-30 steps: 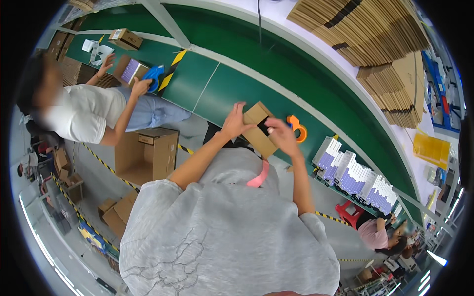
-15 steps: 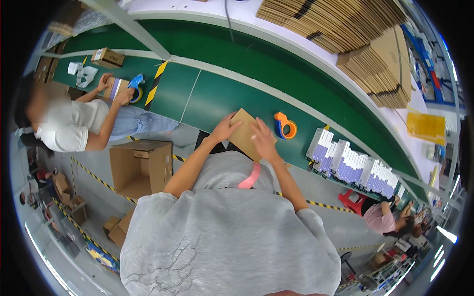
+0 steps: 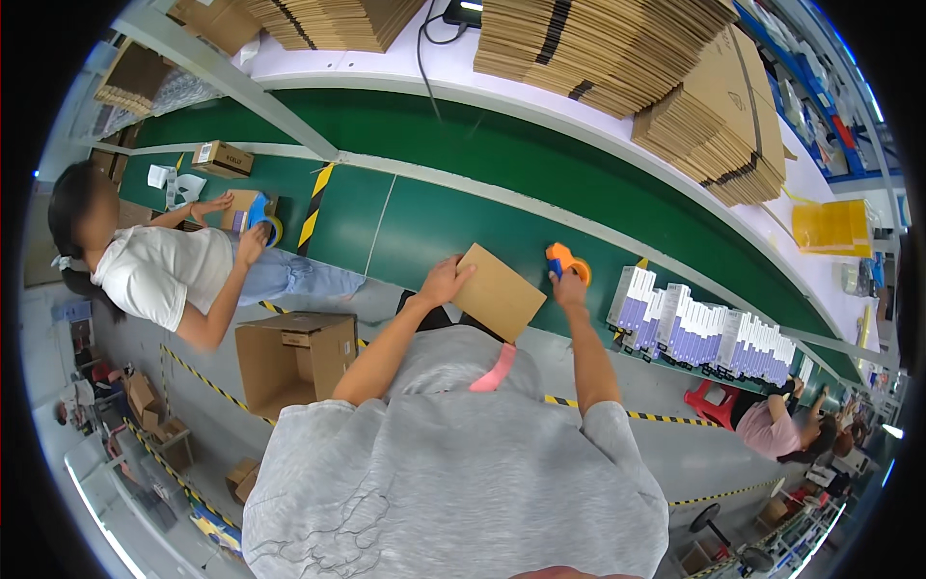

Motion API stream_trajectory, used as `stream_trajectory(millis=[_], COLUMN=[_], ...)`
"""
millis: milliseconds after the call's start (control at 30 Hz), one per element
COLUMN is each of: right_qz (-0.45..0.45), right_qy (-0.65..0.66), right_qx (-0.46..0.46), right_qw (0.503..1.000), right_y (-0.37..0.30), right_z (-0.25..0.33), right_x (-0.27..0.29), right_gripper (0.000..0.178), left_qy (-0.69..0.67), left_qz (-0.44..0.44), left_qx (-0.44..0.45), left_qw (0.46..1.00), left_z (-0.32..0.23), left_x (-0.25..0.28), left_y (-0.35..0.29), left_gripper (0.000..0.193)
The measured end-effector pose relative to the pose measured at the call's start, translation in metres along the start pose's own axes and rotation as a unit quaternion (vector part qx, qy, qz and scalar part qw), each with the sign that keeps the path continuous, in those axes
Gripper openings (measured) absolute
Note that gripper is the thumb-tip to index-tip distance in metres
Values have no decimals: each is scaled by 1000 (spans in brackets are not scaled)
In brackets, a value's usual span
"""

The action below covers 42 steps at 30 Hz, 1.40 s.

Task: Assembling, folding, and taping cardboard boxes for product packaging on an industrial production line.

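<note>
A flat brown cardboard box [image 3: 499, 291] is tilted at the near edge of the green workbench [image 3: 429, 222]. My left hand [image 3: 447, 282] grips it by its left edge, the fingers closed around that side. To the right of the box lies an orange and blue tape dispenser [image 3: 569, 259]. My right hand [image 3: 570, 288] is closed on its near part, which the fingers partly hide. The right hand is apart from the box.
Rows of white and purple boxes [image 3: 694, 328] stand to the right. Flattened cartons [image 3: 598, 48] are stacked on the shelf above. At left a co-worker [image 3: 164, 261] holds a blue tape dispenser [image 3: 258, 212]. An open carton [image 3: 289, 362] stands on the floor.
My right hand has left the cardboard box, moved right and taken hold of the orange tape dispenser. My left hand still holds the box. The whole view has shifted slightly.
</note>
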State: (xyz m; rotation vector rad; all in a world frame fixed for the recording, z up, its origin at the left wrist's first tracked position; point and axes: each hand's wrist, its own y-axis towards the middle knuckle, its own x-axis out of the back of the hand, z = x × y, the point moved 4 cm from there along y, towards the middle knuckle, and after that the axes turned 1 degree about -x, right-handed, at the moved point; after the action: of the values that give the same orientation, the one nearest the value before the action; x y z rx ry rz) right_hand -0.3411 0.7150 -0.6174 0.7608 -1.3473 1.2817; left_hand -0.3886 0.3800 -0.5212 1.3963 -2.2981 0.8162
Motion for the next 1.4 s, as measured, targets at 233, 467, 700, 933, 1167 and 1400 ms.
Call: stream_trajectory(millis=[233, 467, 700, 933, 1167, 1400], right_qz=[144, 277, 336, 278, 316, 363], right_qy=[563, 490, 500, 486, 491, 435], right_qx=[-32, 35, 1, 81, 44, -6], right_qw=[813, 826, 798, 825, 811, 824], right_y=[-30, -102, -101, -99, -98, -90], right_z=[57, 120, 107, 109, 137, 145], right_x=[155, 105, 96, 101, 137, 159], right_gripper=[52, 43, 42, 39, 47, 51], left_qy=[-29, 104, -233, -404, -402, -456], left_qz=[16, -70, -20, 88, 38, -38], left_qx=[-18, 6, 78, 135, 121, 109], left_qw=[999, 992, 969, 901, 907, 883], left_z=[10, 6, -24, -57, -43, 3], left_x=[3, -1, 5, -8, 19, 53], left_y=[7, 0, -33, -27, -12, 4], left_gripper=[63, 58, 38, 26, 17, 18])
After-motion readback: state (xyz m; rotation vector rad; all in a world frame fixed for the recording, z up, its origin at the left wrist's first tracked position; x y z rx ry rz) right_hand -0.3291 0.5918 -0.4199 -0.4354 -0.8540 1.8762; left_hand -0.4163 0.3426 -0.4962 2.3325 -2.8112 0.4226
